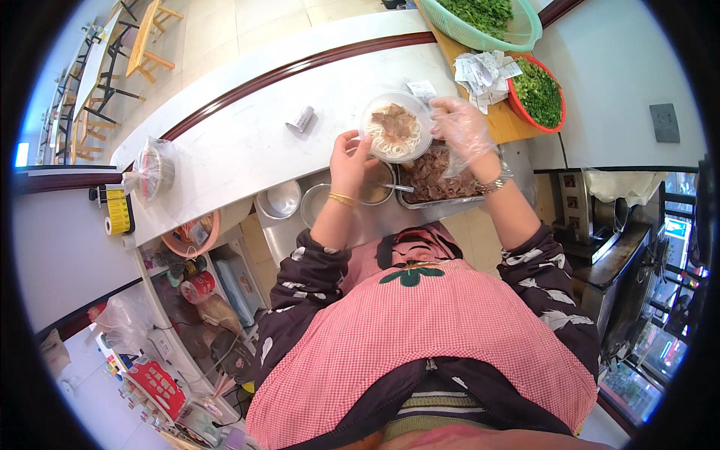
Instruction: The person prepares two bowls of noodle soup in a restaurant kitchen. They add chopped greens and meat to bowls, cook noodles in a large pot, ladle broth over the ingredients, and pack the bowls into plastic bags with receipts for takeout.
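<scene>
A round clear plastic bowl (394,99) holds white noodles (392,146) topped with sliced meat (394,121) and a few green bits. My left hand (349,160), bare, grips its left edge, thumb at the rim and fingers beneath. In a clear plastic glove, my right hand (462,126) is at the bowl's right rim with its fingers bent together; whether they pinch anything is hidden. Just below lies a metal tray (444,203) heaped with sliced meat (436,177). Beside it stands a round container (378,198) with a metal utensil handle (398,188) across its edge.
Left of that are a metal pot (279,200) and another round container (315,205). The white counter (242,129) carries a paper roll (301,119) and a bagged bowl (154,171). Crumpled slips (486,76), a red basin of chopped greens (537,93) and a green basket (526,34) stand right.
</scene>
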`<state>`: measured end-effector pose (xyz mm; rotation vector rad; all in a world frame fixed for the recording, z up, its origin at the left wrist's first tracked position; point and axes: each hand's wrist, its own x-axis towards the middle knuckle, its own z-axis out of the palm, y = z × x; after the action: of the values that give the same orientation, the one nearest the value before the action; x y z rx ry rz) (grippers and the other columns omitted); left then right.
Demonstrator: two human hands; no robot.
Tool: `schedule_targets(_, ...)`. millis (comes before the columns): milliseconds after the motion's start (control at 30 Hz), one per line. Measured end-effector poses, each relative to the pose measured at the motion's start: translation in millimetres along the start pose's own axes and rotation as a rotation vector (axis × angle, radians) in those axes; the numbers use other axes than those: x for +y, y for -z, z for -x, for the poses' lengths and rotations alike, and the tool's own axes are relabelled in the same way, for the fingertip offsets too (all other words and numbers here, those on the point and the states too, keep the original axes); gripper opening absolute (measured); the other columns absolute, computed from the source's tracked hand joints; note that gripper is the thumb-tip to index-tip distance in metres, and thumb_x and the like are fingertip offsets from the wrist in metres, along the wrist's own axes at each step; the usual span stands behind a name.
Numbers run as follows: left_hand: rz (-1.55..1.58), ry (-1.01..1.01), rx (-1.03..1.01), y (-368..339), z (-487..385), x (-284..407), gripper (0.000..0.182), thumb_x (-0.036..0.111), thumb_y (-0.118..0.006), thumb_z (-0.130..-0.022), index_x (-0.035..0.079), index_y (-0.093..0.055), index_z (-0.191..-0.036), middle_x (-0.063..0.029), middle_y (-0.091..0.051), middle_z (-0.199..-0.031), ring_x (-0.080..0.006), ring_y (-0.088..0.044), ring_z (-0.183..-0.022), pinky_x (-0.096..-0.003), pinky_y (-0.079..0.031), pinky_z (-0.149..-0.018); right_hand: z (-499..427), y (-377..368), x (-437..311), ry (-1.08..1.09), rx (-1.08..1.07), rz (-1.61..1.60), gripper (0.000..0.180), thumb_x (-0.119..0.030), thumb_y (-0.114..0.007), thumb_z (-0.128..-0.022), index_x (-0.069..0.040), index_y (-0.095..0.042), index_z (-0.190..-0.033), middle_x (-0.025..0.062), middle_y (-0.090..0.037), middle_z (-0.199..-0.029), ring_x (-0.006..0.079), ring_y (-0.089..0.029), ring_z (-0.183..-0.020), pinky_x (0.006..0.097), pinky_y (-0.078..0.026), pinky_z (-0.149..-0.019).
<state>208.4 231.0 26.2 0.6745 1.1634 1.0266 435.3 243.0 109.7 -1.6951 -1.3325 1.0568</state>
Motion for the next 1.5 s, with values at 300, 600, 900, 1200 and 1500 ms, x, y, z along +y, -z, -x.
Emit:
schedule_targets(300,0.136,0.115,-0.054,-11.8,12.8,-36.6,0.017,0.011,-0.059,-0.091,0.004,-0.05,-0.104,-0.006,-0.056,-0.096,-0.0193,-0.059,-0.089,-0.0426,-0.057,-0.08,-63.0,97.6,-19.0,0.237,0.072,0.039,0.017,-0.012,-0.061,-0.091,0.0,-0.067,-0.102,0.0034,-0.068,-0.086,0.0082,-0.064,-0.07,0.0243,-0.053,-0.064)
schedule_targets(600,0.511,0.283,0.114,-25.4,36.8,0.0,0.039,0.003,-0.051,-0.087,0.004,-0.052,-0.127,-0.0097,-0.059,-0.124,-0.0237,-0.062,-0.107,-0.0347,-0.055,-0.085,-257.9,245.2,-33.4,0.245,0.165,0.799,0.021,-0.018,-0.057,-0.087,-0.007,-0.072,-0.096,0.0193,-0.07,-0.099,0.0345,-0.067,-0.094,0.0413,-0.051,-0.089)
schedule_targets(900,0.436,-0.013,0.289,-59.7,89.3,21.2,0.042,0.0,-0.048,-0.083,0.009,-0.049,-0.124,-0.0082,-0.061,-0.114,-0.0245,-0.063,-0.098,-0.0374,-0.057,-0.074,-332.8,196.2,8.9,0.32,-0.42,0.901,0.067,-0.035,-0.074,-0.077,-0.007,-0.054,-0.135,0.0224,-0.061,-0.125,0.0324,-0.061,-0.111,0.0404,-0.048,-0.097)
schedule_targets(1200,0.444,0.056,0.263,-124.3,73.8,2.7,0.031,0.005,-0.057,-0.086,0.006,-0.053,-0.117,-0.0056,-0.059,-0.106,-0.019,-0.061,-0.094,-0.0372,-0.054,-0.076,-352.9,186.1,59.6,0.496,-0.709,0.984,0.032,-0.008,-0.071,-0.071,-0.002,-0.066,-0.102,0.02,-0.068,-0.098,0.0346,-0.065,-0.09,0.0404,-0.053,-0.082)
schedule_targets(1500,0.621,0.105,0.209,-156.7,37.2,16.3,0.025,0.011,-0.064,-0.081,0.008,-0.06,-0.105,-0.0033,-0.059,-0.097,-0.0162,-0.059,-0.086,-0.0332,-0.05,-0.076,-387.0,238.7,53.3,0.283,-0.424,0.34,0.012,-0.01,-0.062,-0.087,-0.009,-0.06,-0.099,-0.0004,-0.054,-0.073,0.0084,-0.046,-0.05,0.0247,-0.039,-0.043)
